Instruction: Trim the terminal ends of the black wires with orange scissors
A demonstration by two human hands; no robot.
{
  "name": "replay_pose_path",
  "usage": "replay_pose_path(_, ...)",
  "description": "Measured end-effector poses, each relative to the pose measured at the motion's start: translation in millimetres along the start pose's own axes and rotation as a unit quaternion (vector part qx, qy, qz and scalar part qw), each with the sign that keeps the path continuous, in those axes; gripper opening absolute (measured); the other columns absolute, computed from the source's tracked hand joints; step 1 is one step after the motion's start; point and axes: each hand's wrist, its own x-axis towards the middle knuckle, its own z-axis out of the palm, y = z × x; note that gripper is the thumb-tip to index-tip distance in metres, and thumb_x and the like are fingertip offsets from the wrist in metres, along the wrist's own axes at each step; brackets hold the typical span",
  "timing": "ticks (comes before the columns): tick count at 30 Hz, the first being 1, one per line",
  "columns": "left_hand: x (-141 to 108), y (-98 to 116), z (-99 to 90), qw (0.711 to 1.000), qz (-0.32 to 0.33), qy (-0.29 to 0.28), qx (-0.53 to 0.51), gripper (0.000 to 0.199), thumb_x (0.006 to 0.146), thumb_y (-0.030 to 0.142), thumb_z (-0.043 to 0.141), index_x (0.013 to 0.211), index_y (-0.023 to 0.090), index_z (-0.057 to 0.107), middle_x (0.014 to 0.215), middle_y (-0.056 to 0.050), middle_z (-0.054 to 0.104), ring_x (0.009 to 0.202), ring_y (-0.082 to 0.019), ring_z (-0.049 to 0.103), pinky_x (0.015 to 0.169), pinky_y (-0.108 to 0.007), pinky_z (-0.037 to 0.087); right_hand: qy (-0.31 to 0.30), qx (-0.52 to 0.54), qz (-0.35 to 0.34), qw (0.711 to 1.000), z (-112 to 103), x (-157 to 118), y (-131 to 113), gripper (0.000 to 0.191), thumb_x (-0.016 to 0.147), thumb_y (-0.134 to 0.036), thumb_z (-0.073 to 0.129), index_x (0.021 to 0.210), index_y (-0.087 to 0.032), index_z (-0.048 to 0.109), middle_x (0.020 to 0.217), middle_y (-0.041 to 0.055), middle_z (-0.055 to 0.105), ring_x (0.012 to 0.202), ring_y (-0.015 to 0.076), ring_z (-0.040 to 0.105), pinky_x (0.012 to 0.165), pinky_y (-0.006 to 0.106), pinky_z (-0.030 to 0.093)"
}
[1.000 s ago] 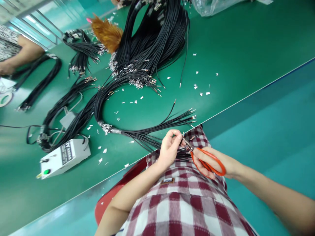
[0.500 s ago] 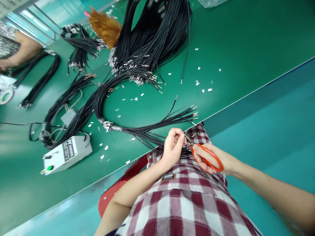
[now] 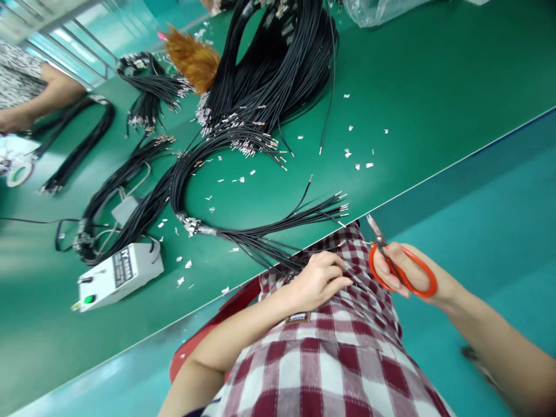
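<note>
In the head view my right hand (image 3: pixel 402 269) grips red-handled scissors (image 3: pixel 397 263), its fingers through the loops and the blades pointing up past the table edge. My left hand (image 3: pixel 320 278) lies over black cables (image 3: pixel 256 238) on my lap, fingers loosely bent and thumb stretched out apart. These cables fan out from a bundle taped near white connectors (image 3: pixel 191 225); one branch rests on the table with stripped silvery ends, the other runs over the edge under my left hand. The cable ends beneath that hand are partly hidden.
A large heap of black cables (image 3: pixel 278 69) lies on the green table (image 3: pixel 434 69), with a brown feather duster (image 3: pixel 193 61) beside it. Left stands a white box with a green button (image 3: pixel 121 275). White scraps are scattered about. At far left is another person's arm (image 3: pixel 56 95).
My right hand with the scissors has moved right, away from my left hand. My left hand has gone from a pinch near the blades to lying lower over the cables.
</note>
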Motion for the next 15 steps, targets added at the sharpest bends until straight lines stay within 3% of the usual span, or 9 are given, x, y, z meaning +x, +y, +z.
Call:
replay_pose_path(4, 10, -14, -19.1, 0.987, -0.017, 0.137, 0.086, 0.019, 0.097, 0.027, 0.051, 0.084, 0.019, 0.062, 0.091, -0.009, 0.065, 0.087, -0.021, 0.059, 0.083, -0.035, 0.047, 0.007, -0.008, -0.020, 1.000, -2, 5, 5, 0.062, 0.088, -0.076, 0.040, 0.066, -0.019, 0.054, 0.047, -0.0023, 0.050, 0.035, 0.0084, 0.038, 0.039, 0.024, 0.028)
replay_pose_path(6, 20, -25, -29.2, 0.970, -0.027, 0.161, 0.179, 0.013, 0.096, 0.020, 0.049, 0.099, 0.018, 0.061, 0.098, -0.011, 0.064, 0.092, -0.022, 0.058, 0.084, -0.036, 0.047, 0.025, 0.004, -0.032, 0.999, 1, 9, 5, 0.060, 0.089, -0.074, 0.041, 0.066, -0.019, 0.053, 0.047, -0.0027, 0.049, 0.037, 0.0085, 0.039, 0.040, 0.024, 0.029)
replay_pose_path(10, 39, -40, -37.1, 0.922, -0.047, 0.141, 0.359, 0.016, 0.094, 0.013, 0.048, 0.104, 0.015, 0.060, 0.099, -0.013, 0.062, 0.095, -0.027, 0.056, 0.088, -0.042, 0.046, 0.059, 0.024, -0.040, 0.997, 6, 17, 3, 0.056, 0.092, -0.069, 0.043, 0.066, -0.020, 0.052, 0.047, -0.0030, 0.049, 0.040, 0.0089, 0.040, 0.043, 0.025, 0.032)
replay_pose_path(15, 42, -39, -29.2, 0.892, -0.052, 0.110, 0.436, 0.012, 0.096, 0.018, 0.047, 0.096, 0.015, 0.059, 0.097, -0.012, 0.060, 0.092, -0.027, 0.054, 0.080, -0.039, 0.045, 0.097, 0.022, -0.069, 0.993, 8, 22, 2, 0.054, 0.092, -0.066, 0.045, 0.067, -0.020, 0.053, 0.048, -0.0033, 0.049, 0.042, 0.0093, 0.042, 0.046, 0.025, 0.035)
